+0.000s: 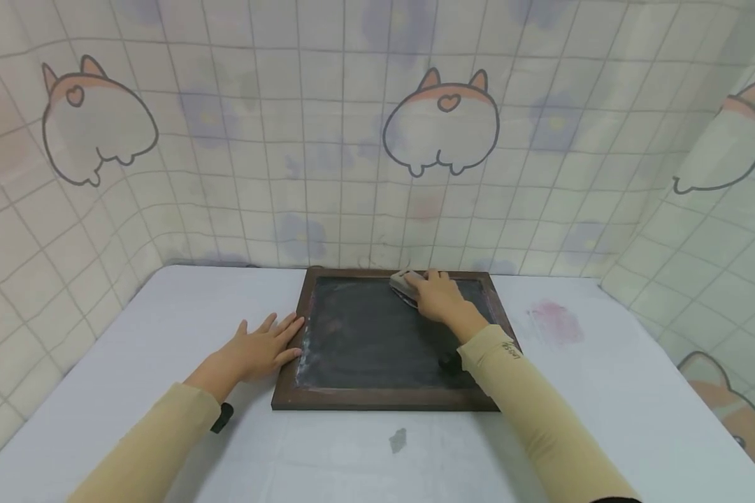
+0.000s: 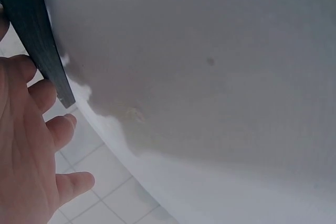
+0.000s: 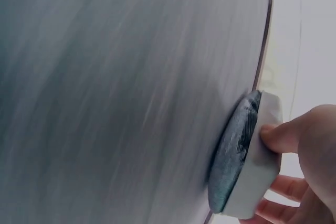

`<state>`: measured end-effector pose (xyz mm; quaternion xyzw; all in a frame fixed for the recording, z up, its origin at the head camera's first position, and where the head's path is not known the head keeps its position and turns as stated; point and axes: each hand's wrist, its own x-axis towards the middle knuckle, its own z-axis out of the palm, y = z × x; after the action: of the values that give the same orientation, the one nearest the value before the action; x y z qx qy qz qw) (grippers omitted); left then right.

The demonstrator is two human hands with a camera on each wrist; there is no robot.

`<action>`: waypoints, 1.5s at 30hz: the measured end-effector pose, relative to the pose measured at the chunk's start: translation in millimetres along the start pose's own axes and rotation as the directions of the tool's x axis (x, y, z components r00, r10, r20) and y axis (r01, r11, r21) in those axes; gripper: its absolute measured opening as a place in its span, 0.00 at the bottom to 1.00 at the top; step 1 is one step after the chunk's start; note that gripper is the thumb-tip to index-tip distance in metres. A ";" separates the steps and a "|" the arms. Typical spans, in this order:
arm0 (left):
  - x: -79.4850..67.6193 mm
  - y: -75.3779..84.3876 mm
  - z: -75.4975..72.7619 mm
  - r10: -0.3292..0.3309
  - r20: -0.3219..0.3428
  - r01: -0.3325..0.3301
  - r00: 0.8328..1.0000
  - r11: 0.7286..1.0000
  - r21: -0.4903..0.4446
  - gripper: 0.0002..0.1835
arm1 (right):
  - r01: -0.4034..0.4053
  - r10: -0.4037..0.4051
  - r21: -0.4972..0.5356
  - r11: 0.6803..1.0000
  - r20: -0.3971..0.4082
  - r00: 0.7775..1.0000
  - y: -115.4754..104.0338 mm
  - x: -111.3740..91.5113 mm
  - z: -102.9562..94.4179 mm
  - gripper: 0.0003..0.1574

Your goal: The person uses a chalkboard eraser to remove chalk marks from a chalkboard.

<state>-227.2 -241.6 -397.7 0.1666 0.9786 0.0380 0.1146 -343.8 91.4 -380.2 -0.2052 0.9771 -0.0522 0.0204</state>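
Observation:
A framed blackboard (image 1: 371,342) lies flat on the white table, with whitish chalk smears along its left side. My right hand (image 1: 440,297) grips a blackboard eraser (image 1: 404,285) near the board's far edge, right of the middle. In the right wrist view the eraser (image 3: 252,156) shows a pale back, pinched between thumb and fingers, and a dark felt pad against the board surface. My left hand (image 1: 261,349) has its fingers spread, with the fingertips on the left side of the wooden frame (image 1: 289,377). The left wrist view shows these fingers (image 2: 63,132) along the frame's edge.
The white table (image 1: 333,461) carries a pinkish stain (image 1: 556,321) to the right of the board and a small grey-green patch (image 1: 398,440) in front of it. A tile-patterned curtain (image 1: 346,154) with cartoon animals hangs behind and at both sides.

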 end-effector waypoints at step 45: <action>0.4 -0.1 -0.1 0.009 0.001 -0.009 1.000 1.000 -0.005 0.38 | 0.600 -0.598 0.083 0.796 -0.055 0.800 -25.9 -96.6 2.2 0.34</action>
<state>-227.6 -241.6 -397.7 0.1705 0.9777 0.0411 0.1152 -245.0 106.5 -377.8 -0.5016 0.8586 -0.1055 0.0002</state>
